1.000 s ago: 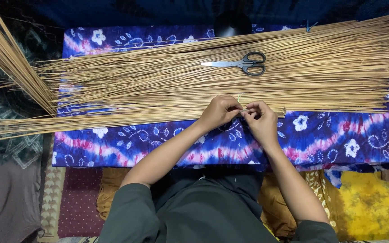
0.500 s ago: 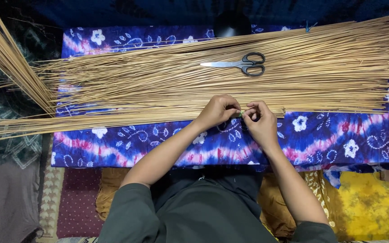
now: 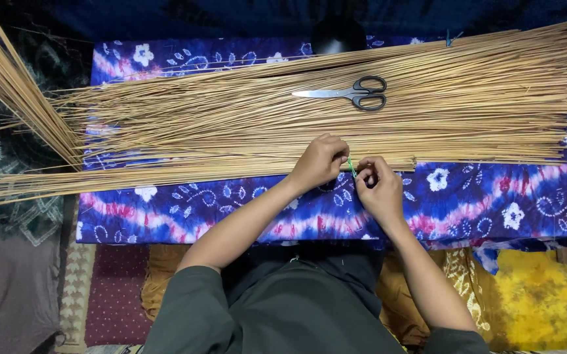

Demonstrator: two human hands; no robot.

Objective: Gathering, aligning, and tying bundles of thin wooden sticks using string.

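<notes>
Head view: your left hand (image 3: 321, 162) and right hand (image 3: 378, 191) meet at near edge of stick pile (image 3: 336, 115), both pinching thin green strand (image 3: 351, 167) between fingertips. Scissors (image 3: 352, 94) lie on sticks, well apart. Blue flowered cloth (image 3: 480, 203) underneath.

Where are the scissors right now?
In the head view, the scissors lie on top of the spread of thin sticks, right of centre, blades pointing left, beyond both hands and untouched.
</notes>
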